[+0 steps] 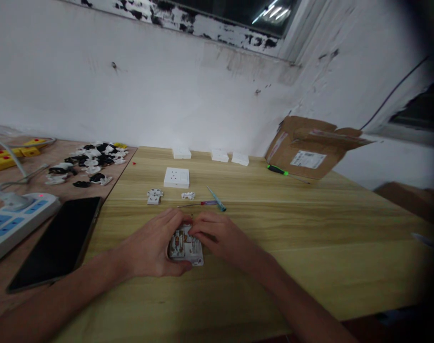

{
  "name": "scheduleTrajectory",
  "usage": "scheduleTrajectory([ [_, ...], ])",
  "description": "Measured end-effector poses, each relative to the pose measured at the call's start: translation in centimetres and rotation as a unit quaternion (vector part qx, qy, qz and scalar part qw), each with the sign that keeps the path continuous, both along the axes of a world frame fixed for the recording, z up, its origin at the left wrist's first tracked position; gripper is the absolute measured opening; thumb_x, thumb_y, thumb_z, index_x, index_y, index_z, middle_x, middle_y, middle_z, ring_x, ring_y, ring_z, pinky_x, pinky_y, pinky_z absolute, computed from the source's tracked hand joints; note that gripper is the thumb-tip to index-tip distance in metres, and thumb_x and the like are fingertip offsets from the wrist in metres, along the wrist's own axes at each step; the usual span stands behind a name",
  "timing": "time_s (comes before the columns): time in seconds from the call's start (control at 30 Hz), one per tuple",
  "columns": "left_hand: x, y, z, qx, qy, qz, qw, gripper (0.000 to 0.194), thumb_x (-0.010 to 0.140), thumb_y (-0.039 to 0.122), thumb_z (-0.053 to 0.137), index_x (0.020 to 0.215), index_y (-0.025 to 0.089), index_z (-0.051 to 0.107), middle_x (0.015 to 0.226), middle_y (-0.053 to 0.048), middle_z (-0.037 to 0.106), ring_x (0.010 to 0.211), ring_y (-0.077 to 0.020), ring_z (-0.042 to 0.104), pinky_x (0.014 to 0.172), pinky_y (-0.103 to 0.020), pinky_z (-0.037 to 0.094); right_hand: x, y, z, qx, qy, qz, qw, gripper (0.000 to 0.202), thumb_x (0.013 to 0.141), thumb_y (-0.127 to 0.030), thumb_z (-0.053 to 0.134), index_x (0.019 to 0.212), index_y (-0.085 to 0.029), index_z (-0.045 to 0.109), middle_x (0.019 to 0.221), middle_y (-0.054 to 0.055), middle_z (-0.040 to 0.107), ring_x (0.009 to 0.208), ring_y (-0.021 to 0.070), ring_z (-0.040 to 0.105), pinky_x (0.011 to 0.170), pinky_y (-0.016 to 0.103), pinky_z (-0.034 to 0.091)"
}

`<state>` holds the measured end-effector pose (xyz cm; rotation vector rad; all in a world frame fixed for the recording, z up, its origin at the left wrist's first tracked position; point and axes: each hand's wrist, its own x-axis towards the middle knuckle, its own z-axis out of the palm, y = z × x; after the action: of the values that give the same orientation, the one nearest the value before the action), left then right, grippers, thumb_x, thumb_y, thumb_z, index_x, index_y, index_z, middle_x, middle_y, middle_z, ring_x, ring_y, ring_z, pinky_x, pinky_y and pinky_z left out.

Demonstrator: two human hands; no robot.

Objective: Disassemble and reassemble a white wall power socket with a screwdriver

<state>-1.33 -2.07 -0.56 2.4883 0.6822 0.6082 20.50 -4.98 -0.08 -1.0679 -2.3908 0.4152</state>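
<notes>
My left hand [153,245] and my right hand [220,237] both grip a white wall socket module [184,248] lying back side up on the wooden table [310,228], its metal contacts showing. My right fingers press on its top edge. Just beyond lie a small white socket part [154,196], a smaller white piece [188,195], a thin screwdriver with a purple-red handle [202,203] and a teal test pen [216,198]. A complete white socket faceplate [176,177] lies further back.
A black phone [58,240] and a white-blue power strip [10,221] lie at the left. Several black and white plastic parts [90,164] are heaped behind them. Three white socket boxes [220,155] line the wall, with a green-handled screwdriver [278,169] and an open cardboard box [310,145] at right.
</notes>
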Motion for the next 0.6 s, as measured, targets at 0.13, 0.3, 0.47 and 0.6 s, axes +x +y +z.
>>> scheduleTrajectory([
  [0.13,0.0,-0.1,0.1,-0.004,-0.002,0.002,1.000,0.062,0.067,0.031,0.077,0.121,0.022,0.047,0.113,-0.006,0.056,0.106,-0.0266,0.055,0.091,-0.041,0.046,0.2,-0.4,0.3,0.008,0.019,0.001,1.000,0.019,0.093,-0.011,0.054,0.100,-0.019,0.070,0.101,0.005,0.067,0.093,0.0169,0.061,0.085,0.032,0.049],
  [0.3,0.0,-0.1,-0.1,-0.007,-0.001,0.010,1.000,0.065,0.067,0.032,0.077,0.123,0.023,0.046,0.113,-0.007,0.055,0.104,-0.0275,0.055,0.089,-0.042,0.047,0.3,-0.5,0.1,0.038,0.033,-0.024,0.998,0.032,0.083,0.002,0.048,0.098,-0.018,0.068,0.098,0.006,0.065,0.093,0.0182,0.059,0.086,0.034,0.048],
  [0.47,-0.1,-0.2,-0.4,-0.004,0.006,0.010,1.000,0.067,0.068,0.031,0.076,0.126,0.022,0.043,0.117,-0.009,0.054,0.107,-0.0287,0.055,0.093,-0.045,0.047,0.9,0.0,0.2,0.077,0.075,-0.049,0.993,0.038,0.076,0.005,0.045,0.095,-0.018,0.068,0.099,0.006,0.061,0.096,0.0190,0.057,0.085,0.033,0.047],
  [0.6,-0.1,-0.2,-0.5,0.014,0.008,0.007,1.000,0.070,0.069,0.040,0.078,0.127,0.023,0.042,0.124,-0.011,0.052,0.114,-0.0312,0.052,0.097,-0.047,0.046,2.0,0.9,-0.3,0.151,0.119,-0.127,0.973,0.035,0.076,0.006,0.041,0.087,-0.019,0.064,0.091,0.005,0.057,0.086,0.0171,0.058,0.076,0.029,0.047],
])
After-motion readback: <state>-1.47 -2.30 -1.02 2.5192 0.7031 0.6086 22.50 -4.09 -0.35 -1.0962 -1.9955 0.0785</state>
